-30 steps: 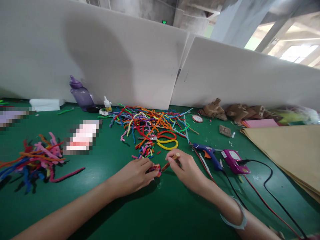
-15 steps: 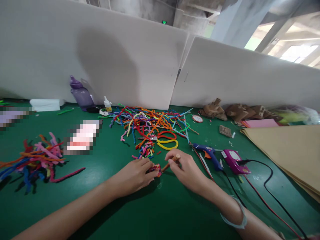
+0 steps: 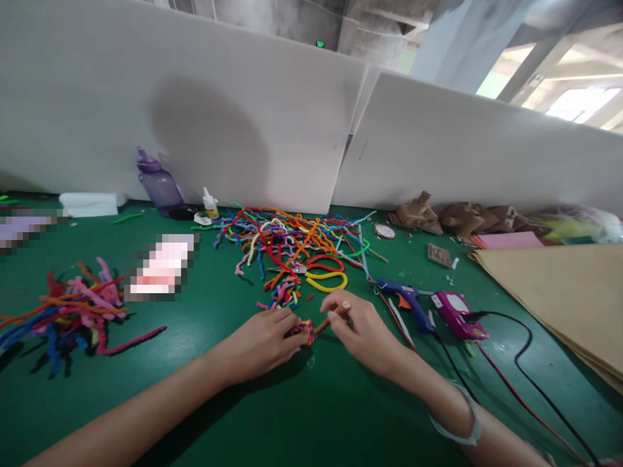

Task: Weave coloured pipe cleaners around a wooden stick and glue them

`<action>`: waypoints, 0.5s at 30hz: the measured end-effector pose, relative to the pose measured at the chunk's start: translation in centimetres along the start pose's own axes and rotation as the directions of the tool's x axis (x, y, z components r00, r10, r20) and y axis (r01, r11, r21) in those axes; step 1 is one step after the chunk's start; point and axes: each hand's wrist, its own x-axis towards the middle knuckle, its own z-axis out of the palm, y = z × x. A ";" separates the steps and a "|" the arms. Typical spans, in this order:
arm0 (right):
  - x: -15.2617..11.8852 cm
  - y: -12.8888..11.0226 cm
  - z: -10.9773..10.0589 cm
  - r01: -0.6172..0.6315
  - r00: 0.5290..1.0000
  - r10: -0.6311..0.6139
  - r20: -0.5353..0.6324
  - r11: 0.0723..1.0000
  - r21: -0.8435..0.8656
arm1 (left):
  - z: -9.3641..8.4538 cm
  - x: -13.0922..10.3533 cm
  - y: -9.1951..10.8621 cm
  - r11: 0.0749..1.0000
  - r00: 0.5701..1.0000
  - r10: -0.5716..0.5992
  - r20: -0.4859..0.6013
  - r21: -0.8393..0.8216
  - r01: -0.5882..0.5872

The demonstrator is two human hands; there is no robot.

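Note:
My left hand is closed around a small bundle of colourful fuzzy pieces, mostly red and pink, low over the green table. A thin brown wooden stick is pinched in my right hand. Its lower tip meets the right end of the bundle; whether it goes inside I cannot tell. Just beyond my hands lie short cut pipe-cleaner bits and scissors with one red and one yellow handle loop. A large heap of pipe cleaners spreads behind them.
At right lie a blue glue gun, a magenta power box with cords, and brown paper sheets. More pipe cleaners lie at left. A purple bottle and a small glue bottle stand near the white partition.

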 end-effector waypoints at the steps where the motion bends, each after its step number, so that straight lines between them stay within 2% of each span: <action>1: 0.0 0.0 0.0 0.003 1.000 -0.003 -0.002 1.000 -0.003 | 0.0 0.1 0.0 1.000 1.000 -0.001 -0.005 0.000 0.001; 5: 0.0 0.1 0.1 0.030 0.999 -0.030 -0.026 0.999 -0.011 | 0.1 0.1 0.0 1.000 1.000 -0.004 -0.008 -0.005 0.004; 15: 0.2 0.2 -1.1 0.098 0.964 -0.119 -0.239 0.990 -0.097 | -0.1 -0.1 0.0 0.999 0.999 -0.011 0.038 -0.038 0.012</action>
